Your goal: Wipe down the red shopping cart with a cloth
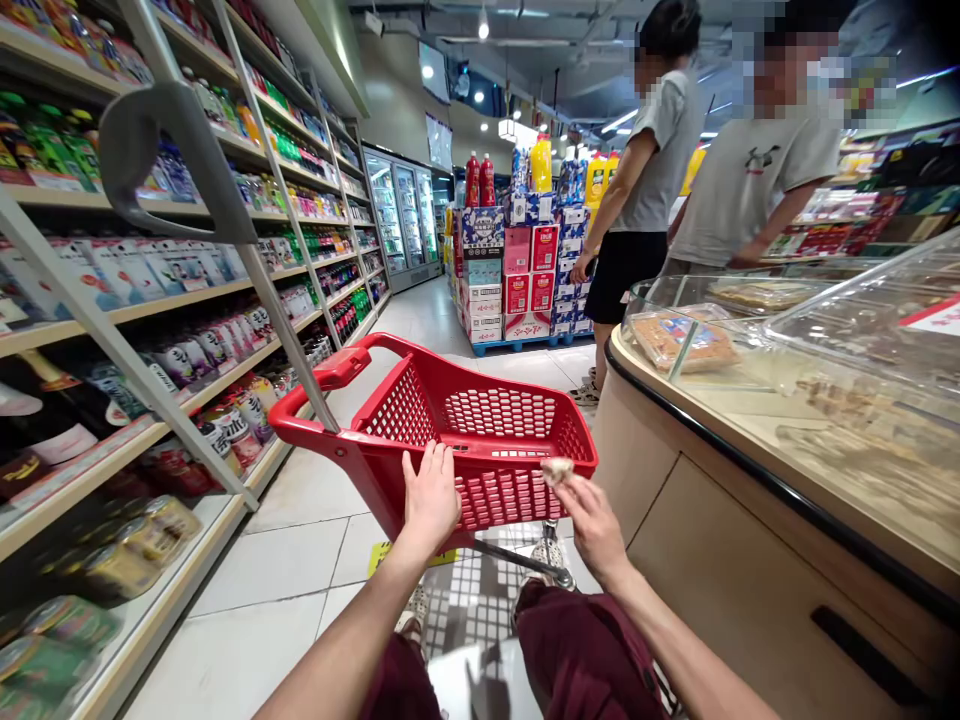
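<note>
A red plastic shopping cart (517,395) with a latticed basket stands crosswise in front of my knees. Over its near side wall lies my left hand (433,497), fingers stretched out and holding nothing; whether it presses on the rim, I cannot tell. Between thumb and fingertips, my right hand (596,525) pinches a small, pale, crumbly-looking lump (556,470) at the basket's right near corner. The lump's exact kind is unclear. A grey telescoping pole rises from the cart's left end to a grey handle (176,165).
Shelves of bottles and cans (247,335) line the left. A rounded display counter (675,430) with glass edges and packaged food borders the right. Two people (652,180) stand beyond it. Stacked drink cartons (517,270) occupy the aisle, with glass-door fridges (405,215) behind.
</note>
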Motion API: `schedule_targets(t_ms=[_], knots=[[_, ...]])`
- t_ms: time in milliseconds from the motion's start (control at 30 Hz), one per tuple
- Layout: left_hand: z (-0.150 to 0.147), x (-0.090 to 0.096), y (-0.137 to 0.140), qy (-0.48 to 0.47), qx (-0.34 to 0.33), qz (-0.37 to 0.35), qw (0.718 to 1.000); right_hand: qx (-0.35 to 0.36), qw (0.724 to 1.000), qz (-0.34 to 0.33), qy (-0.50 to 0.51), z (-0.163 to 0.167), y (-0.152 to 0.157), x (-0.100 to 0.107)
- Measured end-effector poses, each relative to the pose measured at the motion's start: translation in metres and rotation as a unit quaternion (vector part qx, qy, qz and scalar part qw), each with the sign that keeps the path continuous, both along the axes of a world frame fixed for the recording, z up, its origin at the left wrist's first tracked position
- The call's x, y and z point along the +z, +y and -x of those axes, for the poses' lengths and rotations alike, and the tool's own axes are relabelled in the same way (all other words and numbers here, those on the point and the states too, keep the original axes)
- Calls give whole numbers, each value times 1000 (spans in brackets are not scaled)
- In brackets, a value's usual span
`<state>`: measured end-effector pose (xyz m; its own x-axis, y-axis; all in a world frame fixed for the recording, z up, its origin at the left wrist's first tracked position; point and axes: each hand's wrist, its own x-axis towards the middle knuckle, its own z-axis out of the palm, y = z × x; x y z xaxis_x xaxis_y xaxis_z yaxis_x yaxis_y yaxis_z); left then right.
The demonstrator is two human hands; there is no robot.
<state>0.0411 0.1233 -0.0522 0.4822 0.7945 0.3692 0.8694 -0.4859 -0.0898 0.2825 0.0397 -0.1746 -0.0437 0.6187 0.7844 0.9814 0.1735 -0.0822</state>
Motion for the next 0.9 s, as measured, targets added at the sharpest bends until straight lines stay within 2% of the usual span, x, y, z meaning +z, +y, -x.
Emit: schedule_targets(t_ms=[67,133,233,333,467,567,600,667,800,833,900], knots=[[-3,4,-2,-6,10,2,1000,-26,999,-15,15,-10,0,4],[-5,8,-4,-8,7,7,1000,-22,1000,22,3,-15,-4,0],[-5,10,-8,-13,-13,12,1000,5,995,96,-16,-18,-18,-20],[-5,11,-11,-30,-22,5,999,-7,994,104,29,-26,-25,-26],[-4,11,-12,-54,-22,-3,998,-12,987,111,112,-45,-9,11],[0,9,-10,-53,-27,1,998,-68,984,36,163,-49,7,31],[1,8,-9,-51,-28,0,998,-81,982,10,169,-45,10,30],[4,4,-8,-46,-26,-6,999,-78,984,-4,162,-33,8,15],[8,-4,-8,-38,-11,-13,999,-12,992,60,106,-12,-11,-30],[7,-5,-9,-36,-10,-12,999,-3,993,67,96,-12,-15,-34],[5,-6,-11,-33,-6,-8,999,-8,995,51,89,-18,-17,-29]])
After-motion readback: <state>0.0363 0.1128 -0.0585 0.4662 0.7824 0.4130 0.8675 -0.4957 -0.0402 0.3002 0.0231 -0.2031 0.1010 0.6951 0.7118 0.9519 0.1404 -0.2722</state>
